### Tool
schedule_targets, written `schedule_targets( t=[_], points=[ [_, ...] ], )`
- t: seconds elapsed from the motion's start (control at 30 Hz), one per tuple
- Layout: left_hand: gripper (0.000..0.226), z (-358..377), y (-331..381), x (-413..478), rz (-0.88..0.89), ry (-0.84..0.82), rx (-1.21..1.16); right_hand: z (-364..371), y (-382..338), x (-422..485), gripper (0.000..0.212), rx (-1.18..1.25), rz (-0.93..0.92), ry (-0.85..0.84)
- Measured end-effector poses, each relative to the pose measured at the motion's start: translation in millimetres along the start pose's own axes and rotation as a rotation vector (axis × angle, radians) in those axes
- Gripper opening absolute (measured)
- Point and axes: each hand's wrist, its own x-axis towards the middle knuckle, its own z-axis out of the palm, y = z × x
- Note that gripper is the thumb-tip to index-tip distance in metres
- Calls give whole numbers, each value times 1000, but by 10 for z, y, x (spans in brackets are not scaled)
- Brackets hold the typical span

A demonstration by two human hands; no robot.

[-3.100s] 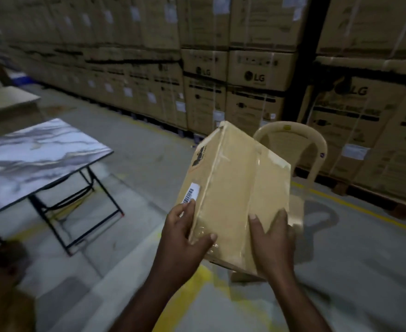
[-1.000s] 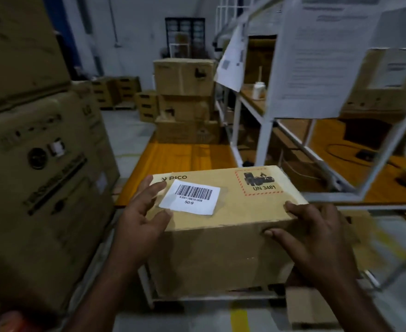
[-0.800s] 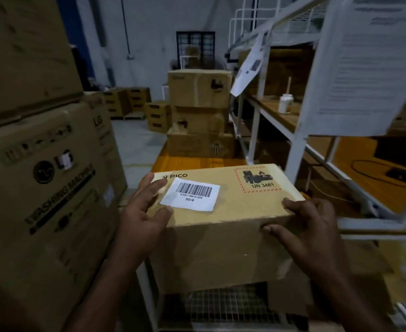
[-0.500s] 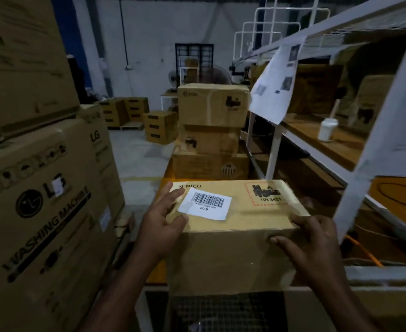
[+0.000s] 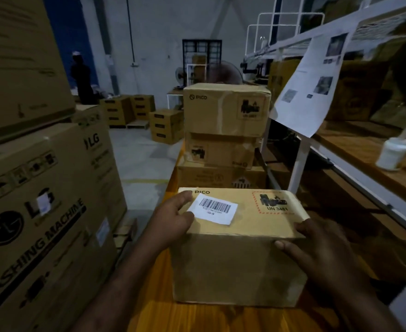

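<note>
A brown cardboard box (image 5: 235,267) marked PICO and UN 3481 is in front of me, with a white barcode label (image 5: 212,209) on its top. Its bottom edge meets an orange wooden surface (image 5: 197,317). My left hand (image 5: 171,224) grips the top left edge, finger and thumb lying beside the label. My right hand (image 5: 317,245) curls over the top right corner, thumb on the front face.
Three similar boxes are stacked (image 5: 226,109) just behind on the same surface. Large LG washing machine cartons (image 5: 41,212) wall the left side. A white rack (image 5: 298,164) with a hanging paper sheet (image 5: 310,87) and a white bottle (image 5: 392,152) stands right. A person (image 5: 82,77) stands far back.
I have turned away from the chair and table area and moved forward with the box. It has come down from over a wire mesh edge onto the orange surface near the stack.
</note>
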Motion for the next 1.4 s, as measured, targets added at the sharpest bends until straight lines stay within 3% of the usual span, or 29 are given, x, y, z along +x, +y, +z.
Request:
schedule_targets(
  t=[0.07,0.27,0.33,0.5,0.63,0.73,0.9,1.1,1.27,1.4],
  points=[
    [41,-29,50,204,-39,20,65,-92,-131,214,72,-62,-77,47],
    [49,126,218,497,-35,-78,511,29,-945,846,25,291,-348,-44],
    [47,119,206,499,-35,-83,466,198,-1055,978,17,340,-349,-110],
    [37,137,148,408,-37,-59,386,502,-1013,1000,22,50,-494,-122],
    [28,120,224,439,-58,-79,406,510,-993,996,26,48,-489,-123],
    [8,118,353,488,-91,-74,413,496,-989,988,24,65,-465,-116],
    [11,145,420,479,-72,-29,416,531,-948,961,23,135,-413,-152],
    [26,193,248,335,20,37,155,572,-956,966,43,107,-418,-205],
    [40,172,244,314,78,93,48,559,-1040,1006,22,191,-370,-248],
    [36,121,248,298,99,190,-18,601,-1045,998,12,160,-391,-215]
  ],
)
